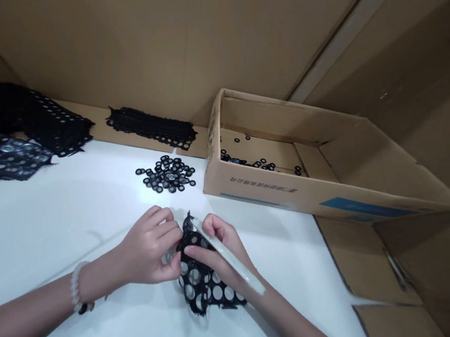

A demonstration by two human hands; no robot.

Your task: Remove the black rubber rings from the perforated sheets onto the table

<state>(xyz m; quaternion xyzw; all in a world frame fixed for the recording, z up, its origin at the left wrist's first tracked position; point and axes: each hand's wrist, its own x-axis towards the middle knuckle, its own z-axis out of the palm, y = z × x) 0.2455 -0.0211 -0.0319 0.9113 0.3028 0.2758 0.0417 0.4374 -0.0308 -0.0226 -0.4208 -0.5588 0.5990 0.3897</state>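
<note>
A black perforated sheet (193, 276) with rows of round holes is held low over the white table, its lower end bent. Closed fingers of my left hand (154, 250) pinch its left edge; the fingertips partly cover what they grip. My right hand (225, 248) holds a long, pale, stick-like tool (237, 264) that slants from the sheet's top down along the wrist. That hand's thumb or finger also presses on the sheet. Just beyond lies a loose pile of small black rings (168, 175).
An open cardboard box (264, 187) at the back right has several black rings on its floor. A stack of perforated black sheets (151, 125) lies at the back, with more sheets (36, 121) heaped left. Cardboard walls (143, 30) enclose the white table (78, 210).
</note>
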